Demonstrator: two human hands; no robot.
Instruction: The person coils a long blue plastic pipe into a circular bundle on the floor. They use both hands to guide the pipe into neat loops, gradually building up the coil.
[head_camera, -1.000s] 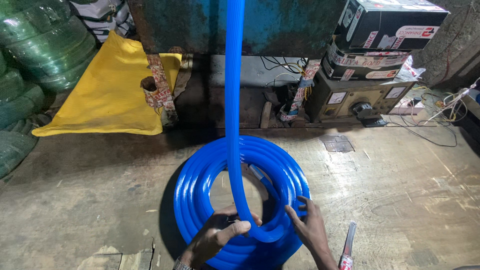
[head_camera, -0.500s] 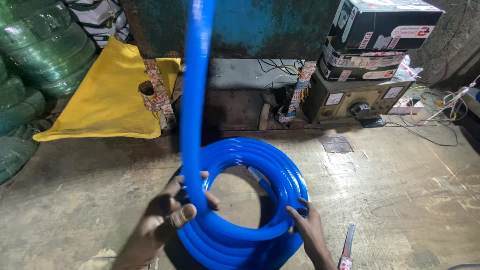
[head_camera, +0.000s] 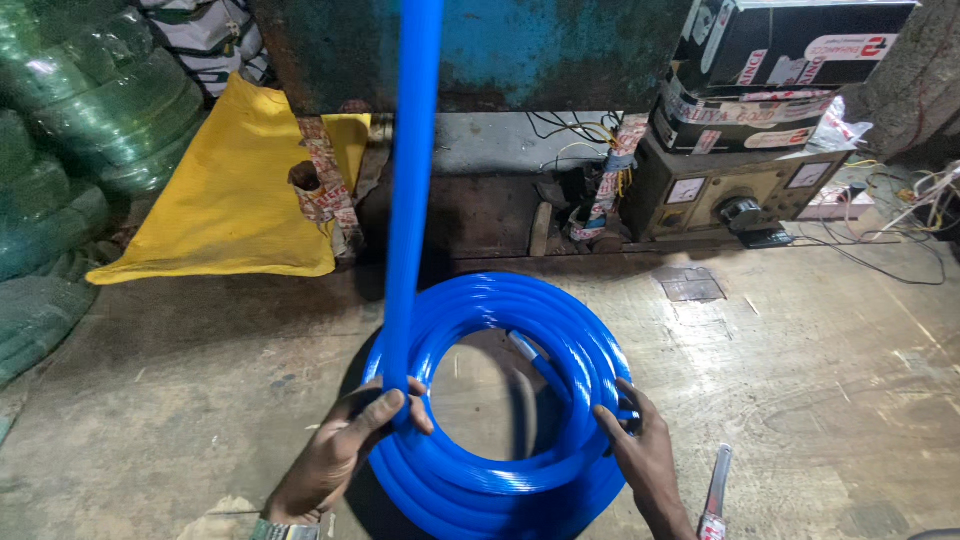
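Far over on the left, green hose rolls (head_camera: 60, 150) are piled up by the wall. Next to them a yellow sheet (head_camera: 240, 195) lies on the floor, with one corner going up toward the blue-green metal box (head_camera: 540, 50) at the back.

Then comes the left hand (head_camera: 345, 450). Its fingers are wrapped around a straight piece of blue hose (head_camera: 412, 200), and the thumb presses on it too. This piece goes straight up and out of the top of the picture. The hand holds it right at the left edge of the blue hose coil (head_camera: 500, 400).

The coil lies flat on the dusty floor (head_camera: 180, 400), in the middle, close in front of the person. It is a big round ring made of many loops.

The right hand (head_camera: 640, 455) is on the right side of the coil. Its fingers bend over the loops and hold them.

Just to the right of that hand, a thin tool with a red handle (head_camera: 714, 495) lies on the floor.

Farther back on the right sits a brown machine with dials (head_camera: 740, 185). Dark boxes (head_camera: 790, 60) are stacked on top of it, and loose wires (head_camera: 900, 220) lie beside it.
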